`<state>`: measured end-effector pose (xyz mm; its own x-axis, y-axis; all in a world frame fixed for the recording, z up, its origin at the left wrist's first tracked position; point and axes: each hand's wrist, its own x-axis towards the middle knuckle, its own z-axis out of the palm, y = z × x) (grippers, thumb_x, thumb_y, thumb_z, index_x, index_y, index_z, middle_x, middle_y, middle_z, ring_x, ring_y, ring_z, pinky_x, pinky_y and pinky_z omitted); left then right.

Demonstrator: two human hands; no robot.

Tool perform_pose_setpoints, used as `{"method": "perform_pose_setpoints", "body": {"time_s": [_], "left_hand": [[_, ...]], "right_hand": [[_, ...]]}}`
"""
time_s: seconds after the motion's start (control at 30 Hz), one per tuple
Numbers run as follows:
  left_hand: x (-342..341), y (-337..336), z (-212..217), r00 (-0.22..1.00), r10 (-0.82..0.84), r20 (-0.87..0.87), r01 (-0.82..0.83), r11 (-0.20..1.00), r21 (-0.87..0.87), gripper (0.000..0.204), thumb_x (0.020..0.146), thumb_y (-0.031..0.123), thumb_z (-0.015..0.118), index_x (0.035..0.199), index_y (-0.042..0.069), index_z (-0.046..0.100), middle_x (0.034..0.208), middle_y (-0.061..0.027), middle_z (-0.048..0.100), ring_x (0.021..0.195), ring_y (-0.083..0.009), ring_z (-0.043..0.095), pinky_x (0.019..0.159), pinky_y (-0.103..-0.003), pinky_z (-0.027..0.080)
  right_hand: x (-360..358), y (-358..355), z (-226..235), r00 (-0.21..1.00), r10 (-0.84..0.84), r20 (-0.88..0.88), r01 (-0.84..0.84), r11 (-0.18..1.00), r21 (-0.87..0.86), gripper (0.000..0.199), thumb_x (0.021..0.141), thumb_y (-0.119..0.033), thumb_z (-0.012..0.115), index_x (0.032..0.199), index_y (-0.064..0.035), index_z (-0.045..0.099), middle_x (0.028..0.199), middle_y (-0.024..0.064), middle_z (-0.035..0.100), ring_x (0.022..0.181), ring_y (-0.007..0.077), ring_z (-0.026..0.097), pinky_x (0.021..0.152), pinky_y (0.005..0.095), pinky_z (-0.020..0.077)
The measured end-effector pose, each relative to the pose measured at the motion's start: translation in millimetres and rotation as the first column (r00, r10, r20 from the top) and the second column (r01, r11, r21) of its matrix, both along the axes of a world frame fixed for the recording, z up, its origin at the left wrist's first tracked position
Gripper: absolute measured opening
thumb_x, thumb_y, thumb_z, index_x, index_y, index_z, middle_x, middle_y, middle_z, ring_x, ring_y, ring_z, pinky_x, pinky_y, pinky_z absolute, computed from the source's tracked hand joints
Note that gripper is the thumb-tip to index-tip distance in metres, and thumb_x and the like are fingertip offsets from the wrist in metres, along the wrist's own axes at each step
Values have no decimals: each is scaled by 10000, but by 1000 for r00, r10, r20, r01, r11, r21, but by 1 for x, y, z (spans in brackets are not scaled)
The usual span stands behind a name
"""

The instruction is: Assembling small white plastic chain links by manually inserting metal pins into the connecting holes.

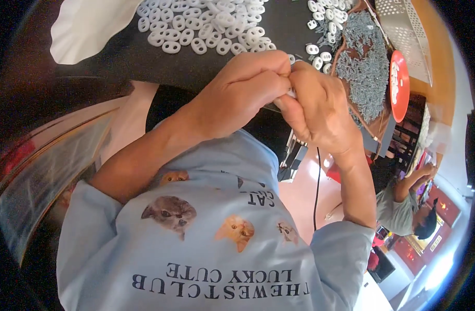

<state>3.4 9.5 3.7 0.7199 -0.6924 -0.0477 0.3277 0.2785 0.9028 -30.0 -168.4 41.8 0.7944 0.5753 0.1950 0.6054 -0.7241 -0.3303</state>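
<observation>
My left hand (250, 78) and my right hand (323, 103) meet above the near edge of the dark table, both closed with fingertips pressed together. A bit of a small white plastic piece (291, 93) shows between them; the fingers hide most of it. Just beyond my left hand lies a heap of white oval two-holed plastic pieces (198, 45). More loose white two-holed pieces (317, 62) are scattered past my right hand. Beside these spreads a pile of small grey parts (363, 70), too fine to make out singly.
A red dish (399, 88) with small white pieces stands right of the grey pile. Behind it is a white perforated basket (403, 31). A white wavy-edged sheet or bag (87, 28) lies at the far left. Another person (403, 207) sits at the right.
</observation>
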Motion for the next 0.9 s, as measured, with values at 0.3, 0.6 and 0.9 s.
{"method": "perform_pose_setpoints", "body": {"time_s": [0.3,0.6,0.9], "left_hand": [[2,4,-2,998,5,61,-4,1000,-16,173,868,119,486,723,28,469,634,39,370,619,-44,355,539,-250,304],[1,5,-2,995,5,95,-7,1000,20,191,873,136,499,726,16,471,620,23,374,614,-57,369,539,-264,316],[0,4,-14,991,-36,126,26,996,82,194,882,198,440,785,45,510,702,31,454,659,-60,416,579,-226,346]], "right_hand": [[-1,4,1,999,-36,-25,35,999,-26,285,856,-231,625,951,18,523,868,174,552,693,369,565,597,426,459],[-2,7,7,997,10,72,-4,997,-78,341,783,-262,711,850,-16,484,760,128,490,633,291,592,515,390,473],[4,4,-2,997,46,62,-48,998,27,285,780,-190,710,808,-15,486,724,138,501,559,302,571,482,378,469]]}}
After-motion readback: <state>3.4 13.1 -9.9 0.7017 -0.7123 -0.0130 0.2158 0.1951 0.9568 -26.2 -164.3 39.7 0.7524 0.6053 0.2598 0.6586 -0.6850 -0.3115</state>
